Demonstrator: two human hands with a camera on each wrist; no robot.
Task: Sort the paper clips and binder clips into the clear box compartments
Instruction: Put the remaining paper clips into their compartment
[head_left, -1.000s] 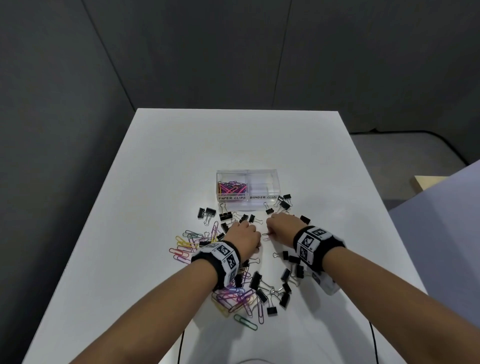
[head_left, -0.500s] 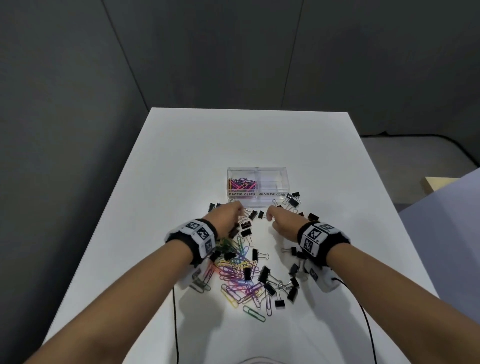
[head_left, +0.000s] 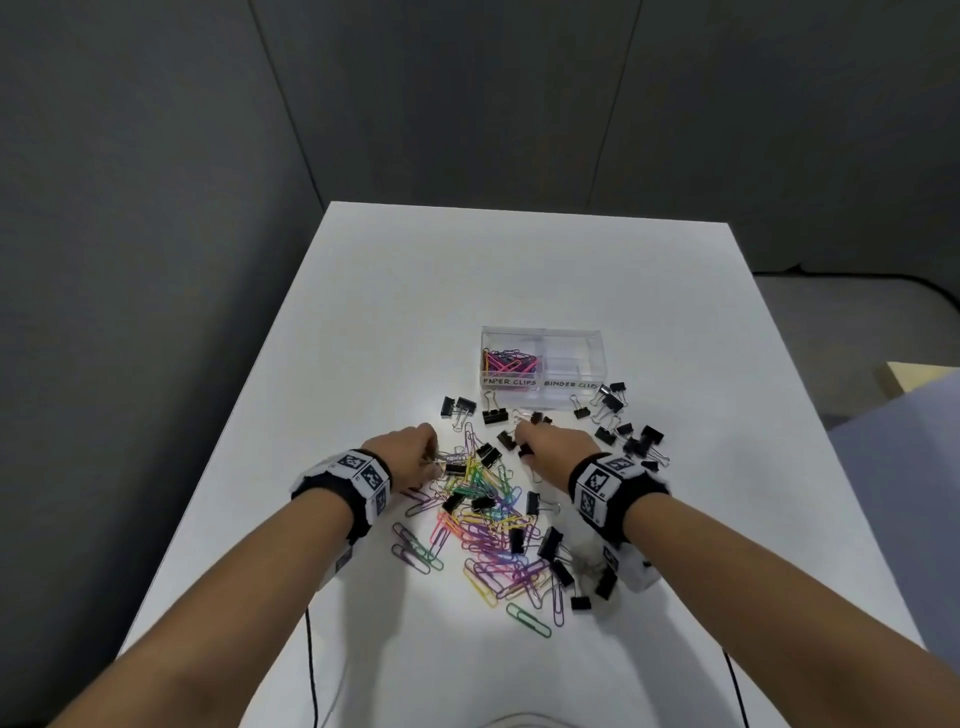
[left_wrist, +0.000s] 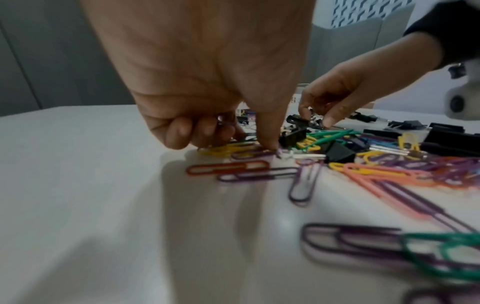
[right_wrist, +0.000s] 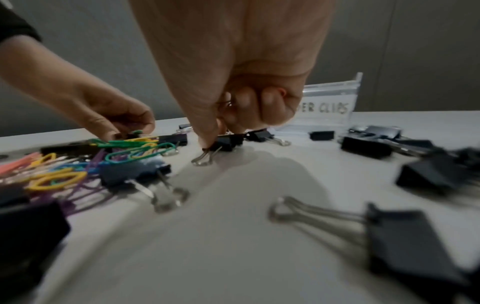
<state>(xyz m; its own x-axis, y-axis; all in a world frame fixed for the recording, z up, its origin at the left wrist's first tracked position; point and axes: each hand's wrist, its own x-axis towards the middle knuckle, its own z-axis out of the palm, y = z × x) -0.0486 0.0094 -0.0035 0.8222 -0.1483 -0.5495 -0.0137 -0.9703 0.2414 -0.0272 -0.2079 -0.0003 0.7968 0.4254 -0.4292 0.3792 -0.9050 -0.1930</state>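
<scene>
The clear box (head_left: 543, 332) stands mid-table; its left compartment, labelled PAPER CLIPS, holds coloured paper clips (head_left: 509, 361), and the right one, labelled BINDER CLIPS, looks bare. A heap of coloured paper clips (head_left: 488, 525) mixed with black binder clips (head_left: 631, 439) lies in front of it. My left hand (head_left: 431, 460) is at the heap's left edge, fingers curled, thumb tip (left_wrist: 267, 147) pinching paper clips (left_wrist: 249, 153) against the table. My right hand (head_left: 524, 439) is just short of the box, thumb and curled fingers pinching a small black binder clip (right_wrist: 224, 144).
The white table (head_left: 519, 270) is bare behind and left of the box. More binder clips lie right of the box front (head_left: 608, 400) and under my right wrist (head_left: 561, 571). Thin black cables (head_left: 311, 665) run off the near edge. Grey walls surround.
My left hand drew back from the box front to the left edge of the heap and closed on paper clips. The right hand stayed by the binder clips in front of the box.
</scene>
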